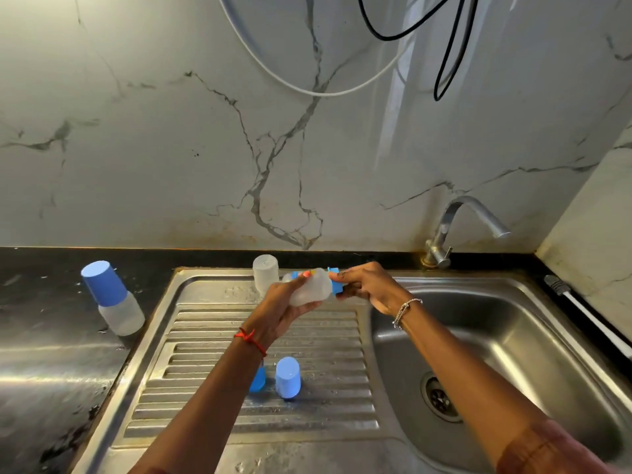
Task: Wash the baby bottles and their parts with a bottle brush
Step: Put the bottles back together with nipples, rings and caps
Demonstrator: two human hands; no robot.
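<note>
My left hand (280,307) grips a translucent baby bottle (313,287), held sideways over the steel drainboard (212,354). My right hand (367,285) pinches the blue screw ring (337,285) at the bottle's right end. A second bottle with a blue cap (113,297) stands on the black counter at the left. A clear cap (265,273) stands at the back of the drainboard. A blue cap (288,377) stands upside down near the front, and another blue part (257,380) beside it is partly hidden by my left forearm.
The steel sink basin (496,336) with its drain (441,398) lies at the right, under a steel tap (455,230). A long white-handled brush (588,313) lies along the counter's right edge. Black and white cables (342,87) hang on the marble wall.
</note>
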